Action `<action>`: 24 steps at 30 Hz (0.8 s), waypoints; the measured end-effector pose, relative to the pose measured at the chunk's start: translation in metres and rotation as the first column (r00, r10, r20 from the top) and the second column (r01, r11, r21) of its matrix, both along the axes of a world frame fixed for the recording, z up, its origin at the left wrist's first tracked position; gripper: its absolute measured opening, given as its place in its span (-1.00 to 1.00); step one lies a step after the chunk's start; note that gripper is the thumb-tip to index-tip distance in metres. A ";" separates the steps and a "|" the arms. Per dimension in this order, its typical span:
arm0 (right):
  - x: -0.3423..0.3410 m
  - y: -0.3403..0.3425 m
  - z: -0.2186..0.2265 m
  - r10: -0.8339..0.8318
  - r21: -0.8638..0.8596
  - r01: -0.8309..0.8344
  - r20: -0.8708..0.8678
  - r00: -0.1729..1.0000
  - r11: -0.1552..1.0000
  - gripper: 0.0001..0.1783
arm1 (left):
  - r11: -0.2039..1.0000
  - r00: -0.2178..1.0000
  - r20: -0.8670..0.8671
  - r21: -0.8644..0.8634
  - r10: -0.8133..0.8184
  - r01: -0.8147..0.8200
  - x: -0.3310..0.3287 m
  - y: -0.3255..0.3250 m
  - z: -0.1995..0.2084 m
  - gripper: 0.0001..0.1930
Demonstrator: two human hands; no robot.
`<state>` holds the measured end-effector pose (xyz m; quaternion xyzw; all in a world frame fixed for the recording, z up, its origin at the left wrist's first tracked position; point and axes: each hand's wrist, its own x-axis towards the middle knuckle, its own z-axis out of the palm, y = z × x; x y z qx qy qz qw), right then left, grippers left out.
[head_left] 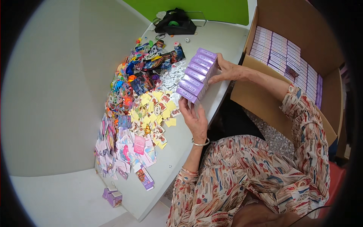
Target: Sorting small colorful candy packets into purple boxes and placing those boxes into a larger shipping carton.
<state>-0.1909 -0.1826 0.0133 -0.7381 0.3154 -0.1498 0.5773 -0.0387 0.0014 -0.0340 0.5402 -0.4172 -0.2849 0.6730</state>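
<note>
Purple boxes (198,71), row held between left hand (195,120), right hand (229,71)

Fingertips of the left hand (196,122) vanish under the near end of the row of purple boxes (199,72), and some of the right hand's (228,71) fingers are out of sight at its far end. Left of the row, the toy heap (126,90) is honestly too small and tangled to sort out. Beyond the row, can't really tell what the black thing (176,24) is. Right of it, the carton (261,87) gets cut off by the top edge, and its flap hides whatever's lower down.
</note>
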 end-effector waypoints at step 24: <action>0.030 0.001 0.013 -0.315 -0.079 0.304 -0.251 0.915 0.949 0.25 | 0.936 0.643 0.751 0.318 -0.153 -0.149 0.040 -0.012 0.049 -0.41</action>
